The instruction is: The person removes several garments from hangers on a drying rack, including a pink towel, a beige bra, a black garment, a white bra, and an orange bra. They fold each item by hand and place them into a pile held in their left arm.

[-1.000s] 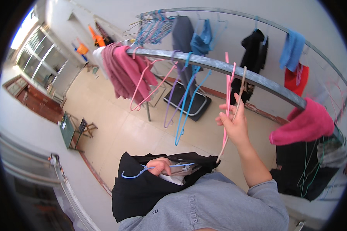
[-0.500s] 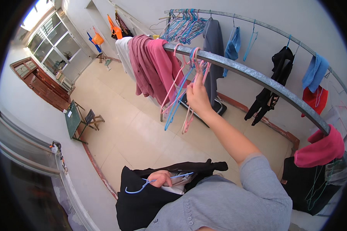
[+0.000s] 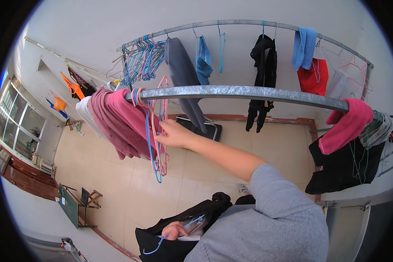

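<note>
My right hand (image 3: 174, 134) reaches out to the near metal rail (image 3: 244, 91), its fingers closed on a pink clothes hanger (image 3: 165, 159). That hanger hangs in a small bunch with a blue hanger (image 3: 149, 139), right beside a bright pink garment (image 3: 125, 105) draped over the rail. Low down near my body, my left hand (image 3: 174, 230) is closed round a light blue hanger (image 3: 155, 250). A black garment (image 3: 146, 240) surrounds that hand and hanger; some grey-white cloth shows inside. The fingertips of my right hand are partly hidden by the hangers.
Behind, a wall rail (image 3: 236, 22) carries many empty hangers (image 3: 139, 61), a grey garment (image 3: 179, 74), blue cloths and black clothes (image 3: 263, 65). A pink towel (image 3: 347, 124) drapes the near rail's right end. A green table (image 3: 70, 205) and folding stool (image 3: 91, 197) stand lower left.
My view has swung to the right. My right hand has shifted the hangers left along the rail, closer to the pink garment, and they are bunched tighter. My left hand still holds the light blue hanger.
</note>
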`<move>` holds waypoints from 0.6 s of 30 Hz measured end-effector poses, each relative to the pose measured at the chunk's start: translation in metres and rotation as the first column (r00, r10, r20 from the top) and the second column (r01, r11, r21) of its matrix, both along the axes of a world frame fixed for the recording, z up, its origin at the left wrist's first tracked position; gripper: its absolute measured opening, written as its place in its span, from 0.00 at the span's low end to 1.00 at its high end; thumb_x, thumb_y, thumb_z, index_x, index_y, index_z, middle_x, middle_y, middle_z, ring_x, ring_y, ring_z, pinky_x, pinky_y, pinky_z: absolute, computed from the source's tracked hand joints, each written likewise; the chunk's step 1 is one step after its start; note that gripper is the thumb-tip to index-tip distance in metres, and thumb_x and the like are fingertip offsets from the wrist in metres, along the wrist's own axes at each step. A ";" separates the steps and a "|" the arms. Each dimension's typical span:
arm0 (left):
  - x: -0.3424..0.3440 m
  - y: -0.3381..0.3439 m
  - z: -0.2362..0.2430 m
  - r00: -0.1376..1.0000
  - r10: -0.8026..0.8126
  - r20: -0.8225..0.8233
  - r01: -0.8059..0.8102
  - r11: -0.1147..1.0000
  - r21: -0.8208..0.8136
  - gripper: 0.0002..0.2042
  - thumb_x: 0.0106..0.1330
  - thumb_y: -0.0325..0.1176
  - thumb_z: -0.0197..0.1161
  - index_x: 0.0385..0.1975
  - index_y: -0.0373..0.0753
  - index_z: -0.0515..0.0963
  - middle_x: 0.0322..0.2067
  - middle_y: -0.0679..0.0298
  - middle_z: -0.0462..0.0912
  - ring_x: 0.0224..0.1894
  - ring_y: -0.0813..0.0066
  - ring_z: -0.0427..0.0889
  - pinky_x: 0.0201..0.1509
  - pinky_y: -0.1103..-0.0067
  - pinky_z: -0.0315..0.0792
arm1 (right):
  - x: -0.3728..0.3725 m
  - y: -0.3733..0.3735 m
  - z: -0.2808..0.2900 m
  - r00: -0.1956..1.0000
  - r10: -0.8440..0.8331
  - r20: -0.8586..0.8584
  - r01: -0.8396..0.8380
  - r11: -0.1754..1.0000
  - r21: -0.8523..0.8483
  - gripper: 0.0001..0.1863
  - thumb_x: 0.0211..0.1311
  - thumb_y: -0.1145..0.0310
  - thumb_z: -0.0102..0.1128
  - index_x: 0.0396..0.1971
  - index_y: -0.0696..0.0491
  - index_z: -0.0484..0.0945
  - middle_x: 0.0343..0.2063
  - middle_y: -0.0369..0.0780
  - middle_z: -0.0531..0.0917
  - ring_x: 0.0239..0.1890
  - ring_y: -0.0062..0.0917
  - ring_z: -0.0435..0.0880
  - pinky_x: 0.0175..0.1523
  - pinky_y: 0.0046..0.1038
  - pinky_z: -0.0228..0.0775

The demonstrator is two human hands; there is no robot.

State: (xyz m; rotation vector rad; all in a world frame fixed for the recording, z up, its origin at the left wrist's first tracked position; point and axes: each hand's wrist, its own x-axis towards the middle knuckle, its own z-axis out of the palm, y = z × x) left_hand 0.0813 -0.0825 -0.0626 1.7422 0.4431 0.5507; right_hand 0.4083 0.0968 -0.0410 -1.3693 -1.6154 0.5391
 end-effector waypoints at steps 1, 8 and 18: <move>0.006 0.006 -0.002 1.000 -0.006 0.019 0.006 1.000 0.019 0.25 0.77 0.46 0.44 0.23 0.37 0.79 0.26 0.60 0.83 0.32 0.64 0.76 0.43 0.70 0.69 | 0.025 -0.008 0.003 0.995 0.019 0.100 -0.027 0.997 0.077 0.21 0.58 0.57 0.64 0.38 0.62 0.79 0.40 0.53 0.80 0.40 0.41 0.81 0.46 0.36 0.73; 0.049 0.024 -0.003 0.996 0.082 0.018 -0.083 0.995 0.062 0.26 0.77 0.49 0.44 0.21 0.37 0.77 0.25 0.60 0.84 0.29 0.66 0.76 0.38 0.70 0.69 | 0.214 -0.029 0.032 0.761 -0.567 0.314 0.449 0.811 0.375 0.06 0.57 0.68 0.61 0.28 0.55 0.77 0.27 0.45 0.79 0.36 0.42 0.80 0.43 0.39 0.72; 0.095 0.031 0.006 0.989 0.141 -0.051 -0.139 0.989 0.053 0.27 0.77 0.52 0.42 0.22 0.39 0.75 0.26 0.61 0.83 0.32 0.66 0.77 0.41 0.71 0.70 | 0.455 0.008 0.058 -0.087 -0.952 0.294 0.792 0.113 0.600 0.23 0.64 0.71 0.51 0.59 0.60 0.67 0.60 0.52 0.70 0.63 0.45 0.69 0.64 0.43 0.64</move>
